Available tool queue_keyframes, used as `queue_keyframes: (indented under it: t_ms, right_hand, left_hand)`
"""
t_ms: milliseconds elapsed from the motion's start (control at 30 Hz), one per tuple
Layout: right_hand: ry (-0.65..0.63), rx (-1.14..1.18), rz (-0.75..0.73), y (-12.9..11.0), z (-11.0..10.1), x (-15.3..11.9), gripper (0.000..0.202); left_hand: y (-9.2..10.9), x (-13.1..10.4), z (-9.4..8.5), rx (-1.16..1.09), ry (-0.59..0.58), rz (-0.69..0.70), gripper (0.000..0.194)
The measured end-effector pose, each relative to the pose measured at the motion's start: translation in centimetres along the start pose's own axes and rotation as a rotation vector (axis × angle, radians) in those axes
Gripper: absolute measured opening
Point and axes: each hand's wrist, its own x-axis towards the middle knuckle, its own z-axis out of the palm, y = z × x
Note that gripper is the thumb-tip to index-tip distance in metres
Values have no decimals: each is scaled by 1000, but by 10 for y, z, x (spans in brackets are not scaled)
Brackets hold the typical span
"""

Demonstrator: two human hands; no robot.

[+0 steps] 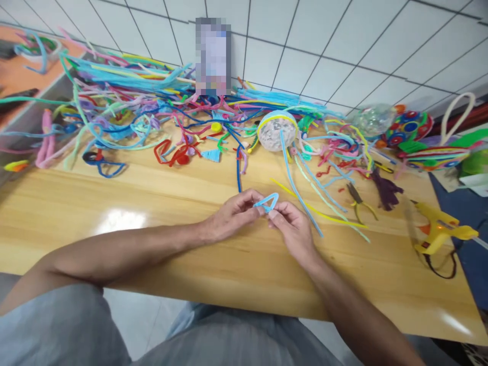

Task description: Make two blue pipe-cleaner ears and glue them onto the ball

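Observation:
Between my two hands is a light blue pipe cleaner (273,198), bent into a small triangular loop. My left hand (244,211) pinches its left corner with thumb and fingers. On the other side my right hand (290,226) is closed on the lower right part of the loop. Both hands are just above the wooden table. Behind them sits a round white ball (277,133) with a blue and yellow rim. Long blue and pale green pipe cleaners (305,203) stretch from near the ball toward my right hand, and a yellow pipe cleaner (335,219) crosses them.
A tangled heap of coloured pipe cleaners (125,112) runs along the tiled wall. Pliers (359,201) and a yellow glue gun (438,226) with a black cord lie on the wooden table (229,269) at the right. A blurred upright panel (213,56) leans against the wall.

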Motion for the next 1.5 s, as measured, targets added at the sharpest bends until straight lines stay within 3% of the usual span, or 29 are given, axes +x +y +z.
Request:
queue_keyframes:
  t_ms: [133, 567, 867, 1000, 1200, 1367, 1500]
  right_hand:
    - [0, -22, -11, -1, -1, -2, 23]
    - [-3, -124, -58, 3, -1, -3, 20]
    - [60, -236, -104, 6, -2, -6, 19]
    - [68, -229, -110, 6, -3, -5, 18]
    - [66, -218, -139, 5, 1, -4, 18]
    - [52, -233, -168, 1, 5, -1, 21]
    - [54, -145, -92, -21, -5, 1, 22]
  left_hand:
    - [-1, 1, -3, 32, -43, -25, 31]
    - [-2, 2, -1, 226, -31, -27, 35]
    - [-9, 2, 1, 245, -56, -32, 23]
    - [-10, 1, 1, 172, -22, -49, 25]
    - [-10, -1, -4, 285, -81, -26, 29]
    - [-10, 0, -5, 358, -30, 38, 27]
    - [-9, 1, -4, 328, 43, -22, 34]
